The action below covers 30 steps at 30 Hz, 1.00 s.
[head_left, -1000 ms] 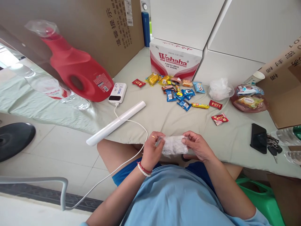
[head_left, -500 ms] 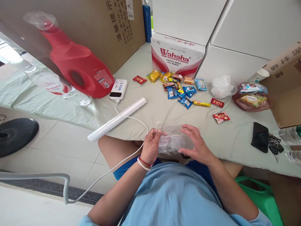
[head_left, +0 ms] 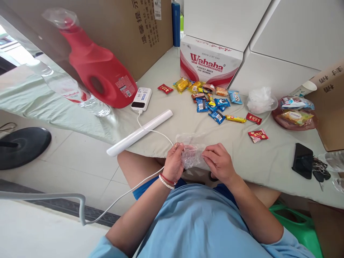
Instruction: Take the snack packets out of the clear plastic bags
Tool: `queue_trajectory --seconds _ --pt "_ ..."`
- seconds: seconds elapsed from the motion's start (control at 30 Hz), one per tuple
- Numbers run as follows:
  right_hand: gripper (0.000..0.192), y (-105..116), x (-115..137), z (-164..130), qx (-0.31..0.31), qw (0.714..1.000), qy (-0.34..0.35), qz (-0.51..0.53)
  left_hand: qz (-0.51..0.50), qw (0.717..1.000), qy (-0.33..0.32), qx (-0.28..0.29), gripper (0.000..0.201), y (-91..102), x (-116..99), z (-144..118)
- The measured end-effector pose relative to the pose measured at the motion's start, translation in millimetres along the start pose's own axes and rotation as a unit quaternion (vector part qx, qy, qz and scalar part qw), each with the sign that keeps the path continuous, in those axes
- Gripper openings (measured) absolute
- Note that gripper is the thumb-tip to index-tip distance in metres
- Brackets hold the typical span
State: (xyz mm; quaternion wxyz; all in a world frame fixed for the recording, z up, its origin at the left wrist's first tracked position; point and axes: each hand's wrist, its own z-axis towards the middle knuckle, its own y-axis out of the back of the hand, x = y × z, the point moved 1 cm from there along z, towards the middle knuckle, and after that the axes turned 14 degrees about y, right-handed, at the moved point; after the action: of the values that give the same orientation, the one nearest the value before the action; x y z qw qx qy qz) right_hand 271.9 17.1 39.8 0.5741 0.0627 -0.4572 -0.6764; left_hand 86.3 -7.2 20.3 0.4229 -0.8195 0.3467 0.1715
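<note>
A clear, crinkled plastic bag (head_left: 192,160) is held over my lap at the table's front edge. Its lower part looks bunched, with a faint pinkish tint; what is inside I cannot make out. My left hand (head_left: 173,163) pinches the left side between thumb and fingers. On the right side, my right hand (head_left: 220,162) has its thumb and fingertips closed on the plastic. Beyond the bag, a white charging cable (head_left: 158,132) crosses a white tube-shaped bar (head_left: 139,133).
Several wrapped snacks (head_left: 217,117) lie before a Wahaha box (head_left: 212,64). To the left stand a red jug (head_left: 103,68), a water bottle (head_left: 72,91) and a power bank (head_left: 141,98). At right are a snack bowl (head_left: 294,123), a phone (head_left: 302,160) and keys (head_left: 320,170).
My right hand has gone from spread fingers beside the bag to a pinch on its right side. The bag is slightly higher, and the whole view has shifted a little.
</note>
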Motion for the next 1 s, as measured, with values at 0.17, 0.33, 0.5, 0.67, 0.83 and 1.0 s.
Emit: queue_trajectory --seconds 0.17,0.33,0.5,0.67,0.83,1.0 --pt "0.017 23 0 -12 -0.024 0.999 -0.022 -0.014 -0.029 0.999 -0.002 -0.03 0.042 9.3 -11 9" --pt "0.018 3 4 -6 0.016 1.0 0.008 -0.005 -0.028 1.0 0.001 0.0 0.041 -2.9 1 10" --pt "0.018 -21 3 10 0.042 0.998 0.045 -0.016 -0.035 0.999 -0.001 0.019 0.037 -11.0 10 9" --pt "0.018 0 4 1 -0.012 0.999 0.036 0.03 -0.063 0.997 -0.024 -0.026 0.036 3.1 0 15" --pt "0.023 33 8 -29 -0.029 1.0 0.007 0.002 -0.099 0.995 -0.004 -0.021 0.023 12.1 -13 21" --pt "0.026 51 10 -59 -0.022 0.999 -0.015 -0.039 -0.107 0.994 0.034 -0.013 0.023 9.3 -23 27"
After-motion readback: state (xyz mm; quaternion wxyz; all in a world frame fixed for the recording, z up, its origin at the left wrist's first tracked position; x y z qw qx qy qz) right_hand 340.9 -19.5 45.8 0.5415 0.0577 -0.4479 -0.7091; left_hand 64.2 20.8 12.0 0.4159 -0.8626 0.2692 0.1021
